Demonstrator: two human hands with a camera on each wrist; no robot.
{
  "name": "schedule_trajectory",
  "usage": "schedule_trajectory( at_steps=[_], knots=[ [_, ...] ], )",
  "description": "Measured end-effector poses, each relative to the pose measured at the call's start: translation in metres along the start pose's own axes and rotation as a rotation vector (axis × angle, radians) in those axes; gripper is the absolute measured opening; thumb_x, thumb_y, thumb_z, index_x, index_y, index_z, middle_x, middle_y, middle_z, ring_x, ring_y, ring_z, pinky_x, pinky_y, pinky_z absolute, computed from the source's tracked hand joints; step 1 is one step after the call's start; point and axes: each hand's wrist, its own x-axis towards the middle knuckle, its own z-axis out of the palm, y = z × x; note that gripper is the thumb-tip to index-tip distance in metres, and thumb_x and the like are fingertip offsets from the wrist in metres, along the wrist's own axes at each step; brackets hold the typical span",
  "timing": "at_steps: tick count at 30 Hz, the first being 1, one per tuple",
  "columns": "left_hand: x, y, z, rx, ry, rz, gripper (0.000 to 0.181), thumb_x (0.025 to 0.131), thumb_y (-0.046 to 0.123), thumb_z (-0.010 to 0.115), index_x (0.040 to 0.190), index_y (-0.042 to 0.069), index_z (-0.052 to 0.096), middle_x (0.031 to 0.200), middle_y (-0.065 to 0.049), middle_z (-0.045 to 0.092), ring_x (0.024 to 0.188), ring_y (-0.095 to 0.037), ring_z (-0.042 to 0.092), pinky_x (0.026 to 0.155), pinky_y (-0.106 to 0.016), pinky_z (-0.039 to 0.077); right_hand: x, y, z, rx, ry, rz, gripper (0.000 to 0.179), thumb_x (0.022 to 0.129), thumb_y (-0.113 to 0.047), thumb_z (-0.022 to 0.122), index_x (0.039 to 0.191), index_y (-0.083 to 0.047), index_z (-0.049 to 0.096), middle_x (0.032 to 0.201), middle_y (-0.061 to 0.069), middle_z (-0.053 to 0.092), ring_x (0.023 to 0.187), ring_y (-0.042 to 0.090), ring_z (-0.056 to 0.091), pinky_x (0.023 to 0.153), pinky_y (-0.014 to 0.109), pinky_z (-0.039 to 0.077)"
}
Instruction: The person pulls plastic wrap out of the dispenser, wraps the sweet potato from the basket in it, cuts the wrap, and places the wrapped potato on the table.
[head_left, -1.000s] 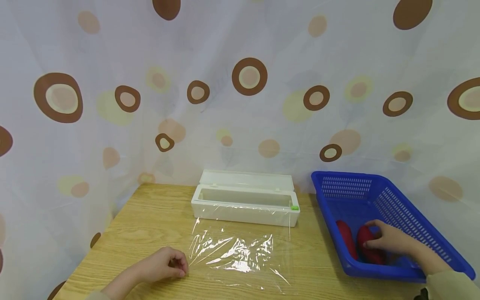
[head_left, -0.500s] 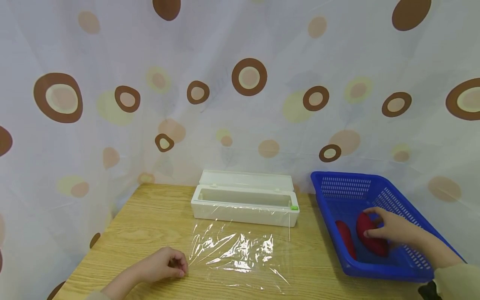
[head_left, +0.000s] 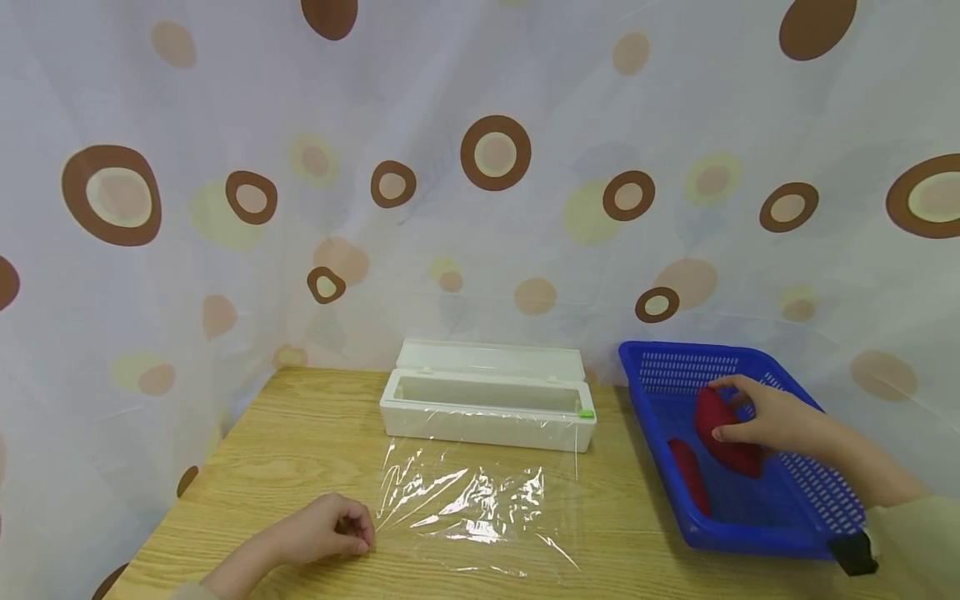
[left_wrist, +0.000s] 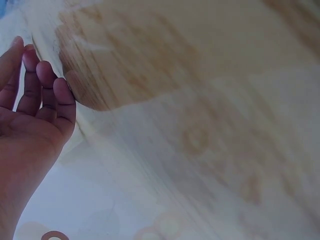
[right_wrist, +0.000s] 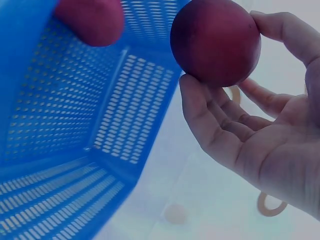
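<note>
My right hand point(head_left: 776, 421) grips a red sweet potato point(head_left: 723, 437), held at an angle over the blue basket point(head_left: 757, 542), thumb on the near side and fingers on the far side. Its rounded end faces the camera in the right wrist view. A second red sweet potato point(head_left: 689, 477) lies along the basket's left wall. My left hand point(head_left: 326, 531) rests on the table with curled fingers, its thumb and fingertips pinching the near left edge of a clear sheet of cling film point(head_left: 480, 500). The film stretches flat and shiny from a white cling film dispenser point(head_left: 487, 425).
The dispenser's lid point(head_left: 491, 360) stands raised at the back, and a green slider point(head_left: 586, 414) sits at its right end. The wooden table point(head_left: 300, 442) runs back to a patterned curtain point(head_left: 450, 208). The basket stands at the table's right side.
My right hand has taken up the sweet potato and moved it upward and away from me, turning it slightly. The left hand and film have stayed put.
</note>
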Motion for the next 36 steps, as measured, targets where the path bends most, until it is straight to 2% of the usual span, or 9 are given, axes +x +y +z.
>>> schedule_trajectory(
  at_steps=[10, 21, 27, 33, 36],
  knots=[
    [0.001, 0.000, -0.001, -0.001, -0.001, -0.001, 0.006, 0.087, 0.013, 0.066, 0.087, 0.006, 0.066, 0.082, 0.004, 0.063, 0.072, 0.000, 0.052, 0.064, -0.020, 0.046, 0.005, -0.030, -0.005, -0.081, 0.065, -0.084, 0.075, 0.082, -0.030, 0.073, 0.138, 0.000, 0.033, 0.119, 0.031, 0.050, 0.094, 0.038, 0.063, 0.060, 0.035, 0.056],
    [0.000, 0.000, 0.000, -0.010, -0.010, 0.032, 0.011, 0.088, 0.015, 0.066, 0.087, 0.004, 0.065, 0.082, 0.002, 0.064, 0.072, 0.000, 0.052, 0.064, -0.021, 0.047, 0.011, -0.068, -0.011, -0.153, 0.110, -0.165, 0.073, 0.082, -0.032, 0.073, 0.138, -0.007, 0.035, 0.125, 0.030, 0.050, 0.100, 0.042, 0.060, 0.068, 0.042, 0.055],
    [0.001, 0.000, 0.001, -0.004, -0.002, 0.024, 0.010, 0.087, 0.013, 0.067, 0.087, 0.003, 0.066, 0.081, 0.003, 0.063, 0.071, 0.001, 0.052, 0.063, -0.020, 0.047, 0.019, -0.088, -0.011, -0.136, 0.106, -0.227, 0.071, 0.082, -0.028, 0.073, 0.139, -0.007, 0.036, 0.127, 0.028, 0.050, 0.101, 0.040, 0.060, 0.067, 0.038, 0.055],
    [0.001, 0.000, 0.001, -0.006, -0.003, 0.025, 0.003, 0.088, 0.009, 0.066, 0.087, 0.007, 0.066, 0.080, 0.002, 0.063, 0.071, 0.001, 0.051, 0.062, -0.020, 0.046, 0.028, -0.107, -0.009, -0.129, 0.108, -0.258, 0.069, 0.081, -0.024, 0.074, 0.139, -0.011, 0.038, 0.124, 0.020, 0.052, 0.098, 0.033, 0.061, 0.066, 0.034, 0.055],
    [0.001, 0.000, 0.001, -0.008, -0.006, 0.019, 0.002, 0.088, 0.007, 0.065, 0.086, 0.008, 0.066, 0.081, 0.002, 0.063, 0.071, 0.000, 0.051, 0.062, -0.020, 0.046, 0.032, -0.118, -0.007, -0.132, 0.113, -0.300, 0.069, 0.080, -0.023, 0.075, 0.138, -0.011, 0.040, 0.123, 0.019, 0.053, 0.096, 0.031, 0.061, 0.065, 0.035, 0.055]
  ],
)
